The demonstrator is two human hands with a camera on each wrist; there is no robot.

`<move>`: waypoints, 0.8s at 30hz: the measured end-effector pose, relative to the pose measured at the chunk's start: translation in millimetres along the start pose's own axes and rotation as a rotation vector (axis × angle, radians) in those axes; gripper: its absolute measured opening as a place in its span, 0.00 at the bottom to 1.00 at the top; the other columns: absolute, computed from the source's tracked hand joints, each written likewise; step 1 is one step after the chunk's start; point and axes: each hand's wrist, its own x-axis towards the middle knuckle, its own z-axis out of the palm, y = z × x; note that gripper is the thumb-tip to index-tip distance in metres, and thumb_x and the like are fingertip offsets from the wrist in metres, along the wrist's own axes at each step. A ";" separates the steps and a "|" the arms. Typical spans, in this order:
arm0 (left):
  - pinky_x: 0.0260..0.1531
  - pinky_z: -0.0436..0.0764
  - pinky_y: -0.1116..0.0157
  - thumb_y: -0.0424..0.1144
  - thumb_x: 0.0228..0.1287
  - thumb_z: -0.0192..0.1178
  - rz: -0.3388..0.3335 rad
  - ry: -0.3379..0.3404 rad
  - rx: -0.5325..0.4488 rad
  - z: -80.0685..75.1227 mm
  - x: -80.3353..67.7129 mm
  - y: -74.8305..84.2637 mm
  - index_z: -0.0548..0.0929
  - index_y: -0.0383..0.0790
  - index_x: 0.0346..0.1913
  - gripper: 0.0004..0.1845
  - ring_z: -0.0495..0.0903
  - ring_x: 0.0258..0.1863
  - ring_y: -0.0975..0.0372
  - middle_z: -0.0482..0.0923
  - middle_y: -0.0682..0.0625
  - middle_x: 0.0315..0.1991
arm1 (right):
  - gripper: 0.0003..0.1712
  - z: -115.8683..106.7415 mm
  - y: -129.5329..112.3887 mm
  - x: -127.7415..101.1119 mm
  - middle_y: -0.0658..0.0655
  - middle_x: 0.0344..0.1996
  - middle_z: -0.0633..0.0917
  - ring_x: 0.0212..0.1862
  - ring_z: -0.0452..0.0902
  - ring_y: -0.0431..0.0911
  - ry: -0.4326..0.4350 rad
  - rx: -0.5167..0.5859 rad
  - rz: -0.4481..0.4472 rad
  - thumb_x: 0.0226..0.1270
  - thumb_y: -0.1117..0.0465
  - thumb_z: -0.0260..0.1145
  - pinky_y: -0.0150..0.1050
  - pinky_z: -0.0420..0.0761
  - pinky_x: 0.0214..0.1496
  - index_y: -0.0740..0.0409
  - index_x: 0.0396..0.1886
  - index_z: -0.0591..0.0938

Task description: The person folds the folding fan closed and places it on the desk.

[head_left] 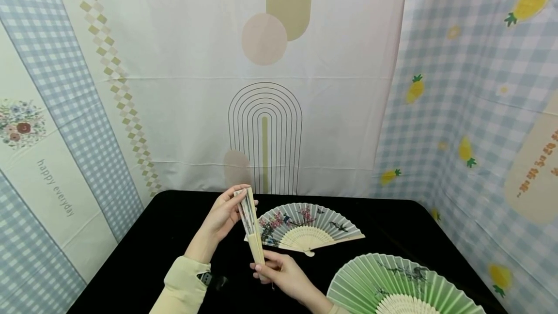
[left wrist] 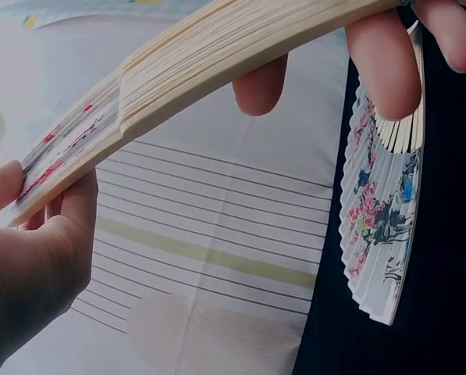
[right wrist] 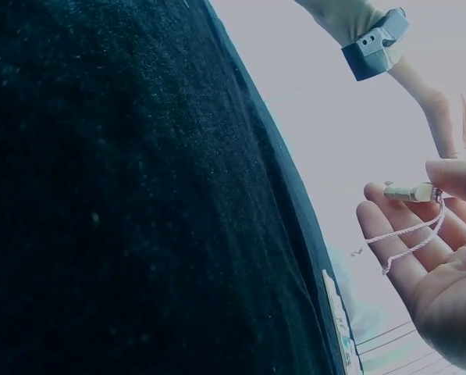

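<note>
Black worktop point(head_left: 174, 236) carried two spread fans; at 6 o'clock the left hand point(head_left: 222, 217) pinched the closed fan's point(head_left: 252, 227) tip, right hand point(head_left: 279, 270) gripping its pivot. Spreading it seemingly needed steady sideways pull.

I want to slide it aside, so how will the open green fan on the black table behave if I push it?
The green fan lies flat, spread wide, so it probably slides rather than rolls. Its thin slats and pleated leaf suggest it is light and may fold when pushed at one end.
</note>
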 end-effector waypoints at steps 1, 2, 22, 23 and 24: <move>0.40 0.86 0.61 0.38 0.80 0.52 -0.002 0.004 -0.002 -0.2 -0.2 -0.1 0.70 0.35 0.64 0.17 0.86 0.44 0.57 0.82 0.46 0.46 | 0.25 -0.2 0.4 0.3 0.71 0.51 0.84 0.50 0.84 0.64 -0.003 0.001 0.005 0.77 0.61 0.62 0.39 0.86 0.45 0.63 0.70 0.74; 0.40 0.86 0.61 0.38 0.80 0.52 -0.004 0.008 -0.006 -0.5 -0.3 -0.3 0.70 0.35 0.64 0.17 0.86 0.44 0.57 0.82 0.46 0.46 | 0.25 -0.4 0.9 0.5 0.71 0.51 0.84 0.50 0.84 0.64 -0.005 0.003 0.010 0.77 0.61 0.62 0.39 0.86 0.45 0.63 0.70 0.74; 0.42 0.86 0.60 0.38 0.78 0.55 -0.015 0.028 0.026 -4.9 -3.7 -1.7 0.70 0.33 0.67 0.21 0.85 0.46 0.55 0.81 0.47 0.46 | 0.27 4.0 2.4 -1.0 0.73 0.50 0.84 0.50 0.82 0.68 -0.040 0.025 -0.004 0.77 0.61 0.61 0.38 0.86 0.45 0.70 0.69 0.72; 0.42 0.86 0.60 0.37 0.78 0.55 -0.017 0.030 0.025 -4.9 -3.9 -1.8 0.70 0.33 0.67 0.21 0.85 0.46 0.56 0.81 0.47 0.47 | 0.27 4.3 2.2 -1.3 0.73 0.50 0.84 0.50 0.83 0.68 -0.041 0.024 -0.006 0.77 0.61 0.61 0.38 0.86 0.45 0.71 0.69 0.72; 0.43 0.86 0.60 0.37 0.78 0.55 -0.019 0.033 0.025 -4.9 -4.1 -1.9 0.70 0.32 0.67 0.20 0.85 0.46 0.56 0.82 0.47 0.47 | 0.27 4.6 2.0 -1.6 0.73 0.50 0.84 0.50 0.83 0.68 -0.041 0.022 -0.006 0.77 0.61 0.61 0.38 0.86 0.45 0.71 0.69 0.72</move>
